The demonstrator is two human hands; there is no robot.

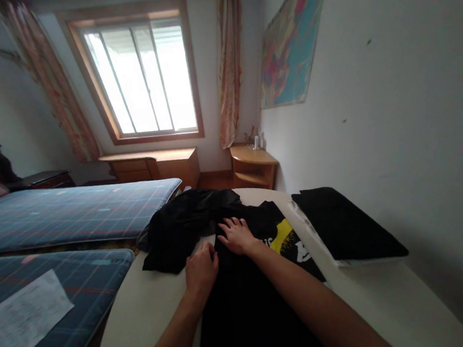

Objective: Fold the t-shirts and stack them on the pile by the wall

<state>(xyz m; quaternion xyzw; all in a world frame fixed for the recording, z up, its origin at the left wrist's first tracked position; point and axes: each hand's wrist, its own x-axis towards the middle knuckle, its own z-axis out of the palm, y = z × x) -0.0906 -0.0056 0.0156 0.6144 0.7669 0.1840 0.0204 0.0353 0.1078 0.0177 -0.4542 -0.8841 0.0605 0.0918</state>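
A black T-shirt (249,313) with a yellow and white print lies spread on the pale table, its lower part running towards me. My right hand (236,236) rests flat on its upper part, fingers spread and palm down. At the shirt's left edge is my left hand (201,268), its fingers curled together around the edge of the cloth; the fingertips are partly hidden. Just beyond both hands, a crumpled black garment (171,231) lies in a heap and touches the T-shirt.
A folded black cloth on a white backing (347,225) lies at the right of the round-edged table (135,324), close to the wall. Plaid mattresses (75,210) stand at the left, one with a printed sheet (29,324) on it. Low wooden furniture (177,165) stands under the window.
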